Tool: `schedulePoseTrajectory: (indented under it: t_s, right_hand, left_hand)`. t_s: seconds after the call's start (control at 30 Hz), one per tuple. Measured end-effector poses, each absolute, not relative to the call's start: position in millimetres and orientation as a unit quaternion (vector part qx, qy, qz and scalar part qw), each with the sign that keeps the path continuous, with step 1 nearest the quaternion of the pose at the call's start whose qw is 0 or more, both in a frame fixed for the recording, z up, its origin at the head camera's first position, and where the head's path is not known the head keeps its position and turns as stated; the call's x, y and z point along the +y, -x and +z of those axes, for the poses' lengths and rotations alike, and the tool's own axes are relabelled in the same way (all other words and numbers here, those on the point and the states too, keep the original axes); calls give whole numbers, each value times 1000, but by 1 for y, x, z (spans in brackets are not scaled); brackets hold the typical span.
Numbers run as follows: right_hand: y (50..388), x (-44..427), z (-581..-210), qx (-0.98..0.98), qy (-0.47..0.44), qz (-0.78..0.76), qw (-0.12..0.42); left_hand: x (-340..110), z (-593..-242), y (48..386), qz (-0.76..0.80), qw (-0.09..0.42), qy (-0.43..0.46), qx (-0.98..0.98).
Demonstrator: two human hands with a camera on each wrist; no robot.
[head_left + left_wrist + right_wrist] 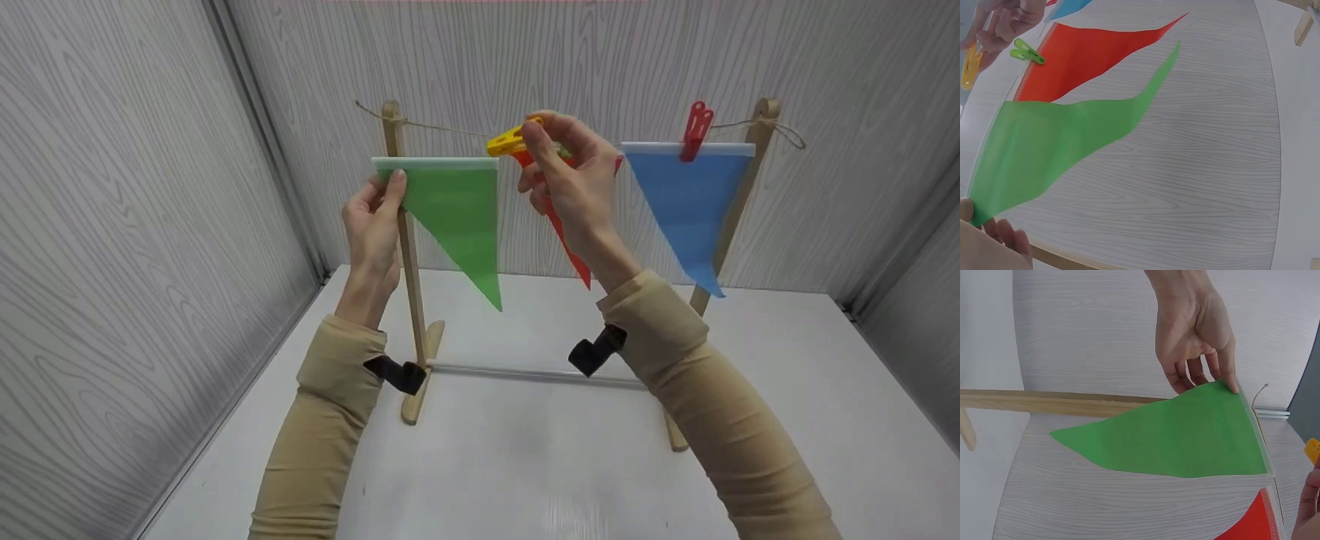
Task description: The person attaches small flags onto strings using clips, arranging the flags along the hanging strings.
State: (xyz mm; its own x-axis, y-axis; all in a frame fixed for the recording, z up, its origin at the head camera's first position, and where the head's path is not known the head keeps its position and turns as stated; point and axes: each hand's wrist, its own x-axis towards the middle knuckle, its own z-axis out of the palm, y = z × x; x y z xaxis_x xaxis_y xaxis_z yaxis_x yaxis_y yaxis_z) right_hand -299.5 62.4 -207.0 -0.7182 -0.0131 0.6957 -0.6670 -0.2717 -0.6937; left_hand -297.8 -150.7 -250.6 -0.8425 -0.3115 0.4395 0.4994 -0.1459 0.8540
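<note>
A green triangular pennant [461, 210] with a pale top strip hangs point down in front of the twine [442, 129]. My left hand [375, 225] pinches its upper left corner between thumb and fingers. In my right hand [577, 172] a yellow clothespin [506, 142] is pinched, just above the pennant's right top corner. Behind that hand hangs a red pennant [1078, 53], partly hidden in the head view; a light green clothespin [1027, 52] grips its top edge. Farther right a blue pennant [690, 195] is held on the twine by a red clothespin [696, 131].
The twine runs between a left wooden post [411, 277] and a right wooden post [750, 165], both on wooden feet. A thin rod [525, 372] joins them low down, above a white tabletop [480, 465]. Grained panels [135, 262] stand around the sides and back.
</note>
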Motion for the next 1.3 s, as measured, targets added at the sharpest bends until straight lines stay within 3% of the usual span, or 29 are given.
schedulePoseTrajectory:
  t_s: [0.23, 0.63, 1.3]
  right_hand:
    - [310, 50, -193, -597, -296, 710, 228]
    - [324, 37, -178, -643, -259, 691, 205]
    - [341, 23, -170, -715, -223, 610, 260]
  left_hand:
    - [-150, -245, 302, -718, 294, 38, -630]
    - [-152, -234, 311, -700, 291, 18, -651]
    - [-151, -229, 315, -694, 289, 17, -659]
